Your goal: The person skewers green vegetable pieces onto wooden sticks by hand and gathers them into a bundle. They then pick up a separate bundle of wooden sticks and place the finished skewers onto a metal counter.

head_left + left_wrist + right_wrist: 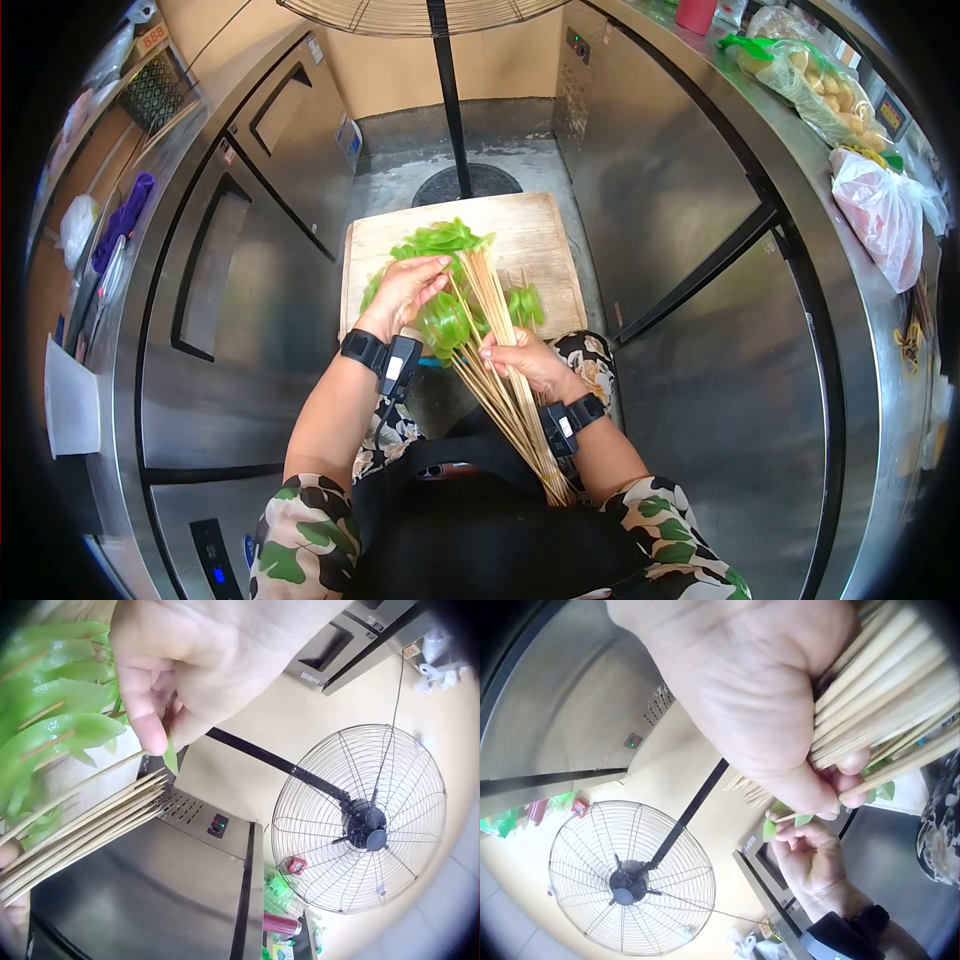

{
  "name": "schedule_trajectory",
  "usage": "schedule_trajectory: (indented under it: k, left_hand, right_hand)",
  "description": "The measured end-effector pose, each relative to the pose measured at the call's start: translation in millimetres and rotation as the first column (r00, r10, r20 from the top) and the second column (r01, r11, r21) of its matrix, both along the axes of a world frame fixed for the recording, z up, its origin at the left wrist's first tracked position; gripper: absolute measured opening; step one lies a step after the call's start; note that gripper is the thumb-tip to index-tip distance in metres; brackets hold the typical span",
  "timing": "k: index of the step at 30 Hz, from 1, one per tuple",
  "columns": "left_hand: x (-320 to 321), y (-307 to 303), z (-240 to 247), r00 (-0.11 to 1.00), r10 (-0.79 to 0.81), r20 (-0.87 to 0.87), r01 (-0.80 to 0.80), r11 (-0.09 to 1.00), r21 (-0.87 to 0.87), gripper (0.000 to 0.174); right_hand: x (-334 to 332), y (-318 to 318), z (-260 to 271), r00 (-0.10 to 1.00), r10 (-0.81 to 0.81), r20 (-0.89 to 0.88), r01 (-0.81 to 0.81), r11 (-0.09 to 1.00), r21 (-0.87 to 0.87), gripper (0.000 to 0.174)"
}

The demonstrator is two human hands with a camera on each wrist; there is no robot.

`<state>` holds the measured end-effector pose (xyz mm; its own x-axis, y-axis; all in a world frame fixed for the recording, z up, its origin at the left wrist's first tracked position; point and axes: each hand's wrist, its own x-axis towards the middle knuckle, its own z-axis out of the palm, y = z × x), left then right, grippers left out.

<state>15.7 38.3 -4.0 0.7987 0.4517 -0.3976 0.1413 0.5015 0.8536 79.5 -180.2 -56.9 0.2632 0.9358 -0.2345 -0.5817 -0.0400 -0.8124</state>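
My right hand (pixel 535 362) grips a thick bundle of bamboo skewers (pixel 492 295), which slants back toward my lap. One skewer (pixel 90 778) stands apart from the bundle, held between the right thumb and fingers. At its tip, my left hand (pixel 405 290) pinches a small green slice (pixel 171 759), thin and leaf-like; its vegetable kind cannot be told. More green slices (pixel 440 238), threaded on skewers, lie on the wooden board (pixel 550 235) under and around the hands. In the left wrist view these skewered slices (pixel 52 735) look moist and overlap in rows.
Steel cabinets (pixel 700 200) stand close on both sides. Beyond the board rises a standing fan (pixel 367 825) on a black pole. Along the right counter lie a bag of round, pale yellowish items (pixel 820 90) and a white plastic bag (pixel 880 205). My patterned trouser legs (pixel 590 365) flank the board's near edge.
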Motion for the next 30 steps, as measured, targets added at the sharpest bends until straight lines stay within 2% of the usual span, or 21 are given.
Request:
schedule_trajectory:
  k: [6,9,12,15,21,24,30]
  left_hand:
    - [-3,2,5,0.969,-0.229,-0.091,0.237,0.968,0.086,0.019]
    - [-1,-2,16,0.96,-0.208,-0.187,0.245,0.947,0.206,0.023]
    - [3,-5,13,0.999,0.012,-0.032,-0.006,0.987,0.161,0.026]
    - [4,5,11,1.0,0.006,0.024,-0.008,0.997,0.08,0.027]
    - [4,3,9,0.997,0.078,0.031,-0.082,0.983,0.163,0.019]
    - [3,5,4,0.998,0.048,0.034,-0.054,0.968,0.246,0.012]
    - [2,-3,-4,0.997,0.073,0.011,-0.073,0.957,0.281,0.015]
  right_hand:
    - [0,1,-4,1.0,-0.011,-0.003,0.011,1.0,0.01,0.009]
    - [0,0,-3,1.0,-0.014,-0.008,0.014,1.0,0.005,0.009]
    - [-1,0,0,1.0,-0.019,-0.001,0.019,1.0,0.002,0.009]
    - [-1,0,1,1.0,-0.011,-0.006,0.011,1.0,-0.006,0.009]
    - [-1,1,-1,1.0,-0.007,0.008,0.007,1.0,-0.009,0.008]
    - [0,1,-2,1.0,-0.006,0.008,0.006,1.0,-0.007,0.008]
    - [-1,0,2,1.0,-0.004,-0.01,0.004,1.0,-0.011,0.008]
